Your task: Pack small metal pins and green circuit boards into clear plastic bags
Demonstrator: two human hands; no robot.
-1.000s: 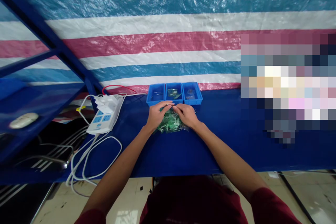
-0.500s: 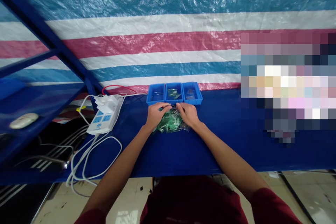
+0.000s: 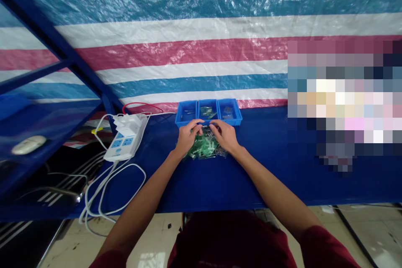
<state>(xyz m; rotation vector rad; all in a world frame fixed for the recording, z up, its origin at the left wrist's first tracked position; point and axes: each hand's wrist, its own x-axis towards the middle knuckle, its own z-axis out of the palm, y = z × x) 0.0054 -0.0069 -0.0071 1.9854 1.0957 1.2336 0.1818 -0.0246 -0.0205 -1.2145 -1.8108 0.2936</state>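
I see my left hand (image 3: pixel 187 137) and right hand (image 3: pixel 225 136) on the green parts pile (image 3: pixel 203 147), fingers pinching a small part (image 3: pixel 207 127) just near the blue bins (image 3: pixel 208 111).

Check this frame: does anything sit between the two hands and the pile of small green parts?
Nothing visible does. The left hand and right hand already rest on the pile of green parts, in front of the blue bins.

Bright, even daylight; edges perhaps warped.

Left hand (image 3: pixel 186 138) and right hand (image 3: pixel 225 136) rest on green parts (image 3: pixel 204 147) before blue bins (image 3: pixel 208 112).
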